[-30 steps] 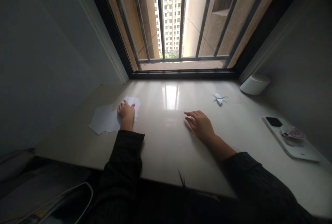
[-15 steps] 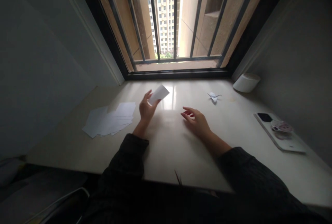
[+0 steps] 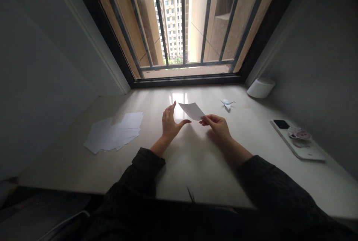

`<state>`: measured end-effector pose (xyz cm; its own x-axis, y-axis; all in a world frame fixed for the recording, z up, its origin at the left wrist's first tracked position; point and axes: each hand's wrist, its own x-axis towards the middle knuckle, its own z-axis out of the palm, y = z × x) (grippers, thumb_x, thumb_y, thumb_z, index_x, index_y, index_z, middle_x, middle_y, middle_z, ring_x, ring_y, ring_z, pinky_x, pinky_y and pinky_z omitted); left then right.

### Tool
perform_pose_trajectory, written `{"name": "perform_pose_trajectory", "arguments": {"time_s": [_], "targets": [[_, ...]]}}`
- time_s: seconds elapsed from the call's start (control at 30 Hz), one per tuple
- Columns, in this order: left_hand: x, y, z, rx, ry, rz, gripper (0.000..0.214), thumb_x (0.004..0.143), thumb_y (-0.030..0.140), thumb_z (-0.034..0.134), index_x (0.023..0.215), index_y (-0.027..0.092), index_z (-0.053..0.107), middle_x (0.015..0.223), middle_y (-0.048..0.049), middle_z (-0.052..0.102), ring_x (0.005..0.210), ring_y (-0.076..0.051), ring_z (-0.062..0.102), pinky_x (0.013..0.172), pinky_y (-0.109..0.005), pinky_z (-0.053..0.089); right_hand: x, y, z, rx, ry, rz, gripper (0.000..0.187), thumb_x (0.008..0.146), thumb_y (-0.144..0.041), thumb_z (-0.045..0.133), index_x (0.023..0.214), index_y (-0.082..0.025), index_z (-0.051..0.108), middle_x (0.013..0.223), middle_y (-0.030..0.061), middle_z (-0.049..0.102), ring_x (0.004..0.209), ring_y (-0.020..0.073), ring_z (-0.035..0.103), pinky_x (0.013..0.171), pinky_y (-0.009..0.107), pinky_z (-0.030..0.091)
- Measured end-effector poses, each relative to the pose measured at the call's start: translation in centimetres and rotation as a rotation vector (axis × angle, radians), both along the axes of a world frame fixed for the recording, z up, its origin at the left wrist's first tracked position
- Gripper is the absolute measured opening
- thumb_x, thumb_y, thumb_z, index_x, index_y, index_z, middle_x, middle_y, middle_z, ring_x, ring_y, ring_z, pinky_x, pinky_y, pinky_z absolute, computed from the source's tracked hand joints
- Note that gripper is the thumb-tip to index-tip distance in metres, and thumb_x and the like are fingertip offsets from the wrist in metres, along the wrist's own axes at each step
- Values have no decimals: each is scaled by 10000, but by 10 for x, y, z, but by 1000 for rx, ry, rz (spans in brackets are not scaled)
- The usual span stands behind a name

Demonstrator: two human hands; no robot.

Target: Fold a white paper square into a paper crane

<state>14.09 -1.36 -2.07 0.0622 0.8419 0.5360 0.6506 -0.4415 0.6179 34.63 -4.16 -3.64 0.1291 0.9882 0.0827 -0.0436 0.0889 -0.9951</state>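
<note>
White rectangular paper sheet [image 3: 192, 110] is held above the middle of the pale glossy counter [image 3: 195, 166]. It is judged light, thin and easily creased, best taken by its corners. One corner is pinched by fingertips of the right hand [image 3: 219, 126]; the left hand [image 3: 170, 123] is raised just beside it, fingers loosely spread, apparently not touching.

**Sheet at the middle of the ledge**

The sheet [image 3: 192, 110] hangs between the left hand [image 3: 170, 123] and the right hand [image 3: 218, 125], above the ledge [image 3: 195, 159]. A paper stack [image 3: 113, 135] lies left, a folded figure [image 3: 227, 103] behind right, a phone [image 3: 296, 140] far right
</note>
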Motion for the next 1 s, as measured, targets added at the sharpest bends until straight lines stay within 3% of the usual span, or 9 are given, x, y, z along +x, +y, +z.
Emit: {"name": "perform_pose_trajectory", "arguments": {"time_s": [0.07, 0.17, 0.27, 0.37, 0.5, 0.63, 0.83, 0.9, 1.0], "targets": [[-6, 6, -1, -103, -110, -39, 777, 731, 517, 665, 1398, 249, 370, 1125, -93, 632, 999, -211, 600, 893, -342, 453, 2, 1, 0, 9, -19, 9, 315, 659, -481, 739, 773, -187, 724, 697, 62, 718, 625, 188, 633, 673, 362, 521], [-12, 13, -5, -233, -262, -157, 664, 781, 474, 632, 1376, 275, 415, 902, -30, 694, 764, -152, 639, 763, -287, 489, 4, 3, -1, 19, -27, 10, 309, 645, -469, 748, 778, -190, 738, 713, 62, 727, 645, 195, 646, 686, 370, 527], [-14, 16, -8, -210, -402, -202, 373, 766, 446, 655, 1079, 245, 682, 964, -54, 707, 823, -169, 652, 750, -284, 495, 5, 4, -1, 23, -14, -29, 297, 625, -451, 765, 770, -192, 749, 735, 69, 735, 660, 195, 655, 694, 361, 526], [-13, 18, -9, -157, -489, -245, 253, 732, 408, 697, 911, 234, 739, 1017, -71, 697, 923, -191, 640, 775, -298, 498, 7, 6, -3, 27, 13, -71, 290, 610, -422, 784, 800, -205, 755, 738, 66, 738, 673, 192, 660, 694, 349, 521], [-16, 23, -8, -267, -589, -358, 207, 685, 377, 740, 804, 208, 750, 907, -77, 710, 880, -192, 642, 821, -338, 497, 14, 11, -6, 34, 48, -75, 259, 607, -394, 794, 794, -219, 756, 723, 56, 736, 682, 189, 664, 687, 337, 521], [-21, 26, -4, -325, -568, -415, 200, 621, 357, 785, 739, 200, 748, 985, -90, 689, 946, -215, 624, 815, -344, 496, 22, 15, -7, 50, 41, -15, 206, 626, -376, 786, 765, -227, 757, 710, 41, 734, 692, 174, 666, 717, 324, 521], [-12, 15, 0, -503, -706, -327, 281, 632, 394, 771, 807, 176, 743, 1143, -124, 656, 1034, -232, 603, 923, -377, 438, 22, 13, -4, 96, 49, -62, 228, 570, -345, 824, 751, -226, 753, 743, 39, 741, 710, 185, 676, 730, 337, 531], [-6, 12, -3, -577, -785, -347, 304, 635, 390, 772, 840, 169, 730, 1095, -118, 677, 993, -206, 617, 927, -362, 433, 20, 12, -4, 108, 37, -88, 241, 548, -344, 835, 735, -221, 748, 738, 39, 739, 697, 187, 673, 707, 336, 532], [1, 10, -10, -650, -867, -334, 327, 611, 389, 790, 816, 152, 697, 847, -75, 710, 828, -162, 640, 854, -338, 468, 15, 8, -3, 118, 32, -123, 229, 543, -355, 837, 685, -211, 729, 723, 35, 733, 680, 181, 666, 686, 330, 530]]}}
